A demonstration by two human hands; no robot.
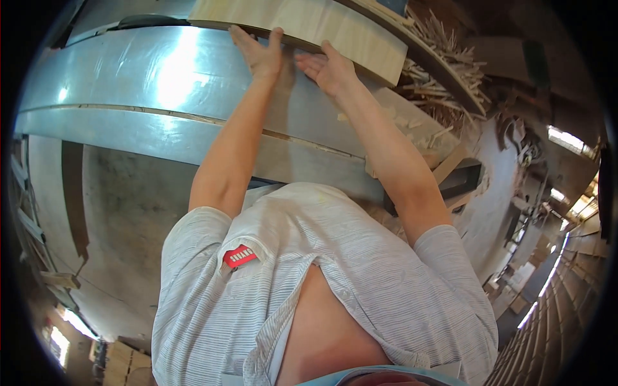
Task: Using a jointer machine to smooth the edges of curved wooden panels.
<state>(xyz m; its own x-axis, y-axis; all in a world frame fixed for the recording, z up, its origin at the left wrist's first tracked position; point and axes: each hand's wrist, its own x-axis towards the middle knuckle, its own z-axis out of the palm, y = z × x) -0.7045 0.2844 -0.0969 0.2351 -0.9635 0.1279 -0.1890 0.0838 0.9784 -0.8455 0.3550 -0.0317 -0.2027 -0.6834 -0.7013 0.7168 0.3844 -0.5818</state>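
Observation:
A long pale wooden board (302,29) lies across the far side of a shiny metal worktable (129,71), its darker lower edge toward me. My left hand (261,56) reaches to that near edge, thumb and fingers spread apart, the tips touching or very close to it. Farther right, my right hand (331,67) has its thumb raised against the same edge. Its fingers stretch leftward over the metal, just short of the board. Neither hand is wrapped around anything. Both forearms extend forward over the table.
A narrow slot (212,120) runs along the metal top. Thin wood scraps (444,61) are heaped at the far right, behind a curved-looking strip (444,74). Wood chips (412,122) lie on the table's right end. A dark frame (460,182) stands below that end.

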